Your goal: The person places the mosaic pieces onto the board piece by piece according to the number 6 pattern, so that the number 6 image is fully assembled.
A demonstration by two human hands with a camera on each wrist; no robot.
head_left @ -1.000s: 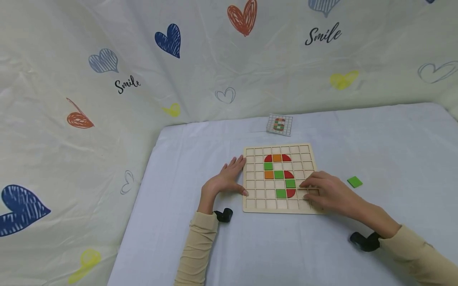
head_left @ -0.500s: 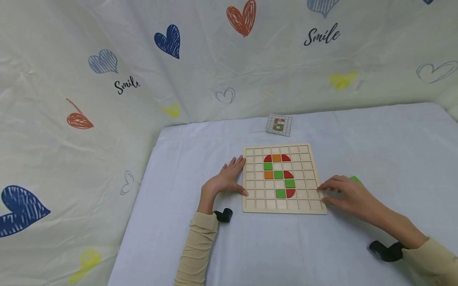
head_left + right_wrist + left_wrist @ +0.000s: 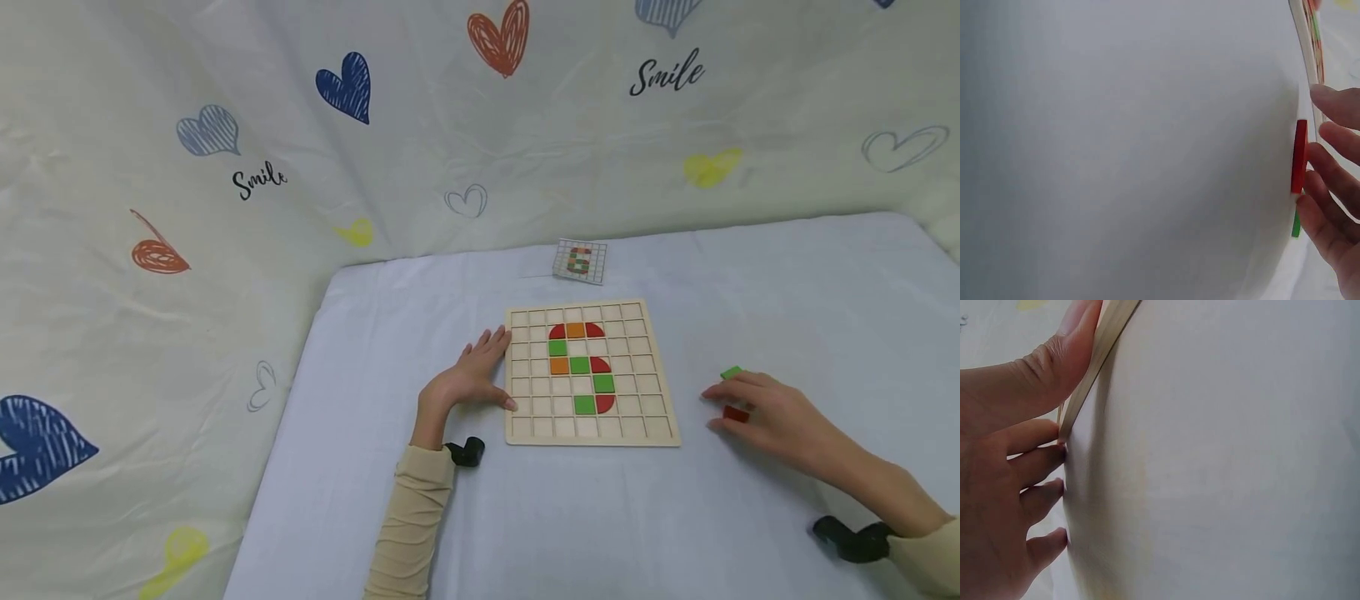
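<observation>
A wooden grid board (image 3: pixel 639 427) lies on the table with red, orange and green tiles set in some of its cells. My left hand (image 3: pixel 467 377) rests spread against the board's left edge, fingers and thumb touching the rim. To the right of the board, my right hand (image 3: pixel 780 421) hovers low with thumb and fingers parted. Below it a red tile (image 3: pixel 737 413) lies on the cloth, partly covered by the hand. Just beyond the fingers a green tile (image 3: pixel 729 372) shows in part. The right wrist view has the red tile (image 3: pixel 1299 156) close beside the fingers.
Behind the board lies a small pattern card (image 3: pixel 580 262) with a coloured figure on a grid. White cloth (image 3: pixel 585 517) covers the table. A curtain (image 3: pixel 420 125) printed with hearts hangs at the back and left.
My right hand has moved right, off the board and over the loose tiles. The red tile now shows between its thumb and fingers. The left hand keeps its place.
</observation>
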